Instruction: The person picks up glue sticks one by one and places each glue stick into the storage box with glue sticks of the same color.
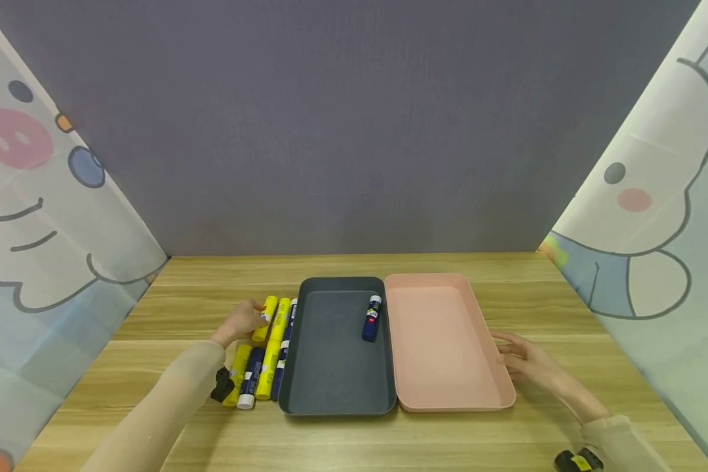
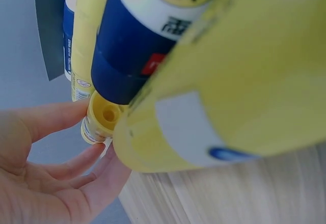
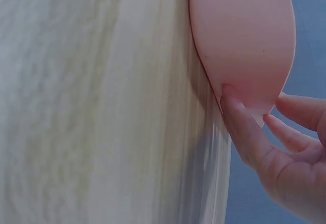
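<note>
My left hand (image 1: 240, 322) pinches a yellow glue stick (image 1: 267, 310) lying at the far end of a group of glue sticks. In the left wrist view, thumb and fingers (image 2: 38, 122) press on opposite sides of this yellow glue stick (image 2: 90, 127), whose hollow end faces the camera. Beside it lie another yellow glue stick (image 1: 280, 317) and a navy one with a white end (image 1: 252, 375). On the right, my right hand (image 1: 528, 362) touches the outer side wall of the pink tray (image 1: 448, 347) with extended fingertips, also seen against the tray wall (image 3: 244, 40) in the right wrist view.
A dark grey tray (image 1: 330, 387) stands between the glue sticks and the pink tray, against the latter. One navy glue stick (image 1: 372, 319) lies inside it. Behind the wooden table (image 1: 354, 446) rises a grey panel (image 1: 354, 131); cartoon-printed sheets (image 1: 53, 216) flank both sides.
</note>
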A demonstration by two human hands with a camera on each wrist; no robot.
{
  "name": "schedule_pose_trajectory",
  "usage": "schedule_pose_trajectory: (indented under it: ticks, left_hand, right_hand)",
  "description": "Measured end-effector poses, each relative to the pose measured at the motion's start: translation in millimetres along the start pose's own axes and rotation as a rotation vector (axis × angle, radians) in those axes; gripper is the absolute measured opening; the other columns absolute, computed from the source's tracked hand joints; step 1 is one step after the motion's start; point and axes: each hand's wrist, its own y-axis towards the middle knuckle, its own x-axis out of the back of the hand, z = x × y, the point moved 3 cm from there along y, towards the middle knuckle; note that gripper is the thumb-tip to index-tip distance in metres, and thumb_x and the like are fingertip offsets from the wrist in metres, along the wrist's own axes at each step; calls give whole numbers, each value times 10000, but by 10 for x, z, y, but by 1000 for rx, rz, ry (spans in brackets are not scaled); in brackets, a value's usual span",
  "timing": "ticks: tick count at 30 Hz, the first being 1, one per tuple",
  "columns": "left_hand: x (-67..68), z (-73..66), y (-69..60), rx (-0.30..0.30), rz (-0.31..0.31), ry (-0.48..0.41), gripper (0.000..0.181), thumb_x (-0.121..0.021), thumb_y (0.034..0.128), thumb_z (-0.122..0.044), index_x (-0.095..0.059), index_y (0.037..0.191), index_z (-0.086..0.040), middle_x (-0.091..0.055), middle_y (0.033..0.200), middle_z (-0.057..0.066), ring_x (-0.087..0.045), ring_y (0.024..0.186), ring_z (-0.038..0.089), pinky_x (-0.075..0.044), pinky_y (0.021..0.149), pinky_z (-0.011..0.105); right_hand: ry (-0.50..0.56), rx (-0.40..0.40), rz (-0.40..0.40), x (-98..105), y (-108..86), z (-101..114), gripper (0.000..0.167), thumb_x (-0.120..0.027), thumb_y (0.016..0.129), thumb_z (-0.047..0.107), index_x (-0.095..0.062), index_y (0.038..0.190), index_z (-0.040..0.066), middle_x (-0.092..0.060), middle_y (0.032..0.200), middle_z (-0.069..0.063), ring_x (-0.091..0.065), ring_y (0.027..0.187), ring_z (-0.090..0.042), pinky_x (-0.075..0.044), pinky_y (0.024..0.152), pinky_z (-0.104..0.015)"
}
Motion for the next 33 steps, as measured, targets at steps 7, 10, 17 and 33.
schedule_pose_trajectory:
  ticks: [7,10,17,33]
  left_hand:
    - [11,13,22,0,-5,-14,466,-530,838,-50,-345,1217,151,-326,604,20,-298,481,113,-402,492,252]
    - [25,7,29,-4,-11,-17,464,-533,839,-51,-350,1218,147,-330,589,13,-297,470,106,-415,494,259]
    - [86,-67,-13,-32,-19,-20,470,-542,831,-63,-370,1216,145,-311,492,-29,-289,397,84,-417,455,265]
    - [160,-223,-31,-71,-14,-69,505,-546,847,-77,-347,1264,127,-442,579,18,-312,417,86,-490,582,352]
  right_hand:
    - [-25,-27,-12,6,-2,5,512,-419,932,92,-169,1294,-171,-332,1176,-461,-598,910,-90,-528,700,-349]
    - [-31,-31,-17,4,-1,4,516,-423,930,93,-171,1292,-174,-343,1169,-459,-598,903,-81,-529,697,-350]
    - [-36,-19,-15,2,-1,7,512,-421,929,85,-170,1286,-183,-342,1160,-466,-593,892,-49,-530,692,-350]
    - [-9,9,13,6,-5,11,499,-401,935,68,-153,1288,-182,-315,1171,-477,-592,914,-55,-529,698,-345]
